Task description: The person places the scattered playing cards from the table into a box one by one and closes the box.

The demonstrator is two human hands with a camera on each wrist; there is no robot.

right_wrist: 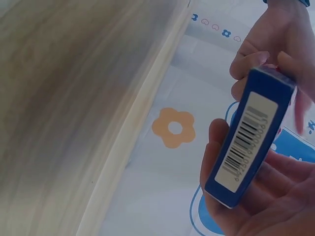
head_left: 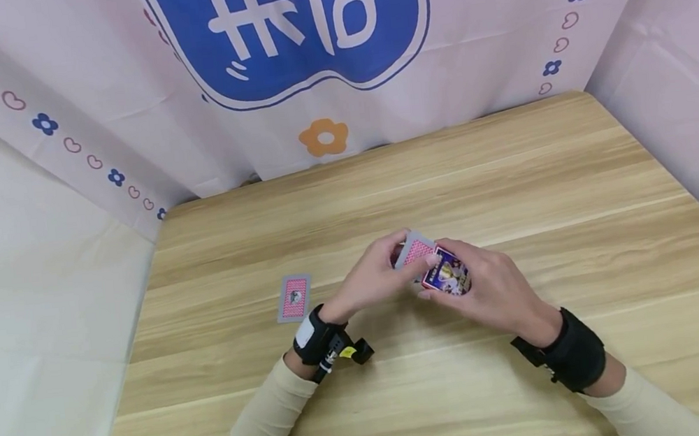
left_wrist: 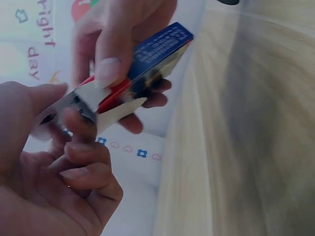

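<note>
In the head view, my right hand (head_left: 496, 286) grips a small blue playing card box (head_left: 450, 277) with pictures on its front. My left hand (head_left: 368, 278) pinches pink-patterned playing cards (head_left: 414, 249) right at the end of the box. The left wrist view shows the opened end of the box (left_wrist: 160, 46) and a pale flap (left_wrist: 120, 109) standing out. There the cards (left_wrist: 59, 112) lie between left thumb and fingers, at the box mouth. Facing the right wrist camera is the barcode end of the box (right_wrist: 248, 142). How far the cards sit inside is hidden.
A single face-down card (head_left: 295, 297), or a thin stack, lies on the wooden table (head_left: 214, 252) left of my hands. Behind the table hangs a white printed cloth (head_left: 127, 78), with more cloth along both sides. Both wrists wear black camera straps (head_left: 580, 354).
</note>
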